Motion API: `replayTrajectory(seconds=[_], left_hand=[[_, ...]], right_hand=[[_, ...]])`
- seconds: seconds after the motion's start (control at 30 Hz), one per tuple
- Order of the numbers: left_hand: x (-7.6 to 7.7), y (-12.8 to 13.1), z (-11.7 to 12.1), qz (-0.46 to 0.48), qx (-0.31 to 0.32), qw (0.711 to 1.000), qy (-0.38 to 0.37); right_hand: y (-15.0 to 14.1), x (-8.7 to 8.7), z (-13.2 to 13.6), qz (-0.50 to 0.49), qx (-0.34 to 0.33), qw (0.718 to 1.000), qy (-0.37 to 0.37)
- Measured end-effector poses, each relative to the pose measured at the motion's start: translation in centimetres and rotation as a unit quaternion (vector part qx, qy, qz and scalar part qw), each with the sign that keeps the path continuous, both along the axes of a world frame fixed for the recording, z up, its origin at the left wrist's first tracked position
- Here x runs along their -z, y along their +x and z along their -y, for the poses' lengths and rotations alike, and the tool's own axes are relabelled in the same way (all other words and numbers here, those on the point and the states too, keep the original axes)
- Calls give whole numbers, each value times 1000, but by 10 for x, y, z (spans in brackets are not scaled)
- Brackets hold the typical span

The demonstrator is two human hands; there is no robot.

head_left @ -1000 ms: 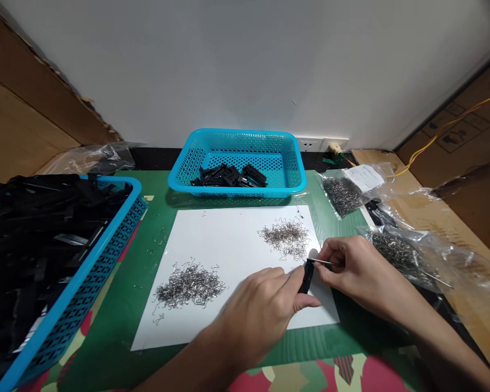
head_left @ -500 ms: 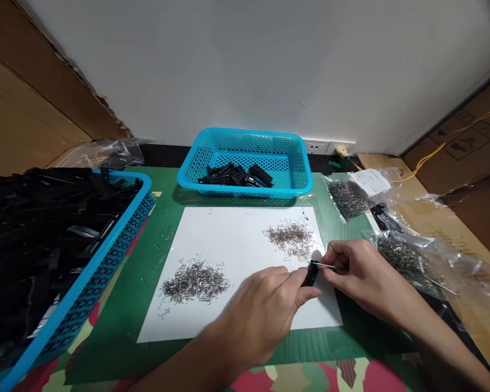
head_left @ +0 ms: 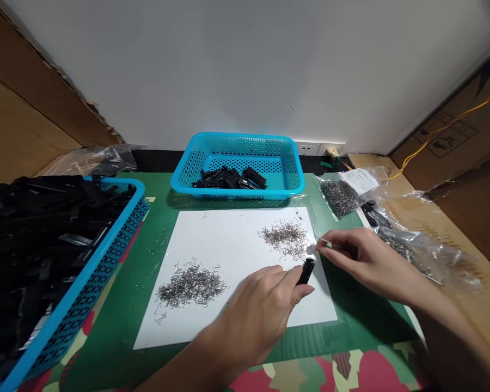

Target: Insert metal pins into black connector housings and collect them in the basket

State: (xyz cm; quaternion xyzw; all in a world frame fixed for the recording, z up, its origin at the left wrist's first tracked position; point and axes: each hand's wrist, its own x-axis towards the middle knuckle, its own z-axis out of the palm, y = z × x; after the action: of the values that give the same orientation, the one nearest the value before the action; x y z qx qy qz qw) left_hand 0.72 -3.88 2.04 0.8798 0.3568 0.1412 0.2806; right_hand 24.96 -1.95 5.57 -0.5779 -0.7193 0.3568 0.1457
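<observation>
Turquoise basket: head view, a perforated plastic basket stands behind the white paper sheet, touching its far edge, with a small heap of black plastic clips inside.
Second basket: a larger blue plastic basket left of the sheet, well apart from it, heaped with black plastic pieces.
Bags: clear plastic bags of small metal springs lie right of the sheet; another bag sits just behind the right forearm.
Spring piles: one loose pile of bent wire springs on the sheet's near left, a second pile on its far right.
Left hand: left hand over the sheet's near right part, thumb and fingers pinched on a small black plastic clip, held tilted.
Right hand: right hand past the sheet's right edge, fingertips closed on a thin metal pin tool, its tip beside the far-right pile.
Clip and hands: the clip is just below the tool tip, apart from it, between the two hands.
Open room: the sheet's middle and far left are bare; green mat shows between the sheet and the larger basket.
</observation>
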Motion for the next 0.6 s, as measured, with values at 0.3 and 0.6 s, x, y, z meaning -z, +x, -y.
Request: replayTrajectory(seconds=[0.3,0.6], left_hand=[[-5,2,2,-1,-8,1000,-18],[1,1,1,-8,-13,1000,-23]], right_hand=[[-5,13,-4,-203,123,970,58],[-10,18,-1,-240,105,964,-38]])
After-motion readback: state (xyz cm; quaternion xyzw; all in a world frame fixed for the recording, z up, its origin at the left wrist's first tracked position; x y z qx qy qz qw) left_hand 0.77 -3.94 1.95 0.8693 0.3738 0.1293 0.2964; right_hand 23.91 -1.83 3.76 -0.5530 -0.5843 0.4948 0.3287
